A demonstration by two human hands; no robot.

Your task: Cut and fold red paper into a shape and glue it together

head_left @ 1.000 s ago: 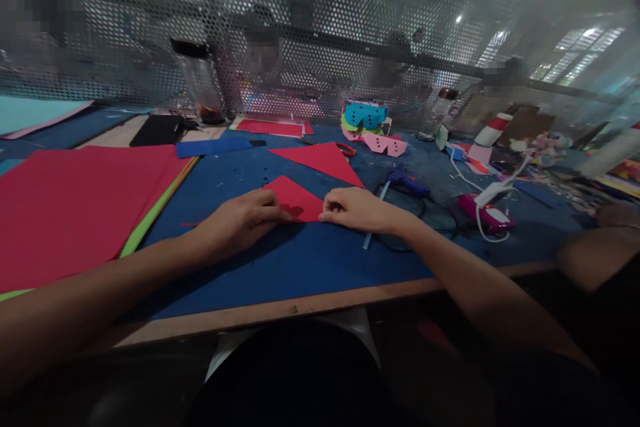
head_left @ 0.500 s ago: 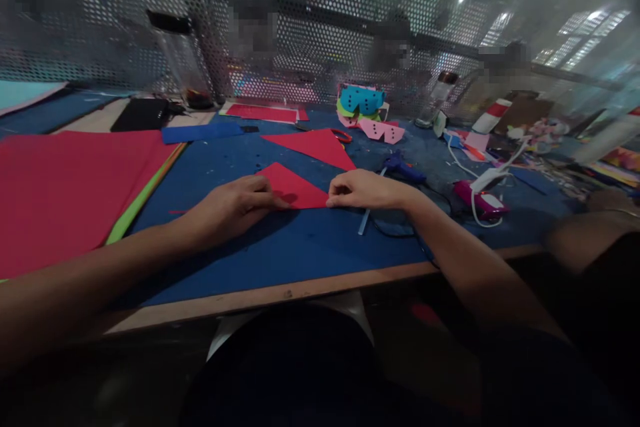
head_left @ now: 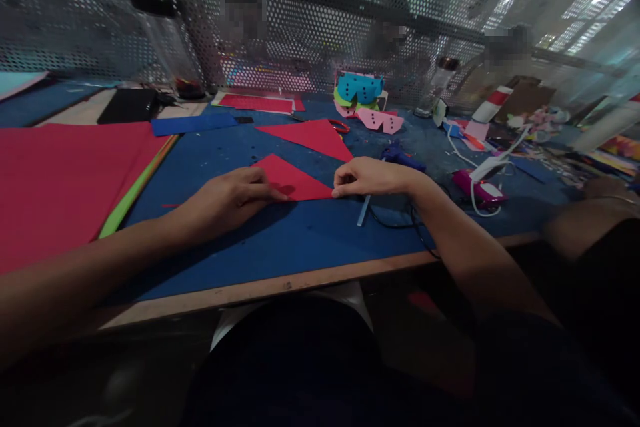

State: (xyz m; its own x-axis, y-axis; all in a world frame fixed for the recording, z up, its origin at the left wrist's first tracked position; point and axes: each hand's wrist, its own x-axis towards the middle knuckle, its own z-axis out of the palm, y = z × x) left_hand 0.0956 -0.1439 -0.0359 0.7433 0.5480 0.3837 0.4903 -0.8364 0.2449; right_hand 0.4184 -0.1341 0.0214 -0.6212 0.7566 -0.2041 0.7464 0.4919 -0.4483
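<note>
A folded piece of red paper [head_left: 295, 181], roughly triangular, lies on the blue tabletop before me. My left hand [head_left: 235, 199] has its fingers pressed together on the paper's lower left part, covering that corner. At the sharp right corner, my right hand [head_left: 367, 177] pinches the paper between thumb and curled fingers. Just behind it lies a second red paper triangle [head_left: 317, 137], touched by neither hand. A blue glue gun [head_left: 403, 157] with a clear glue stick [head_left: 363, 211] rests beside my right hand.
Large red sheets [head_left: 65, 180] are stacked at left. A blue strip [head_left: 193, 123], scissors [head_left: 340, 125] and paper masks [head_left: 360, 89] lie farther back. A perforated metal screen [head_left: 300, 27] stands behind. Right of my arm are a magenta device [head_left: 480, 190] with white cord and another person's arm [head_left: 585, 220].
The view has tilted slightly, so everything sits higher in the picture. My right hand has shifted a little to the right at the paper's corner; my left hand stays on the paper.
</note>
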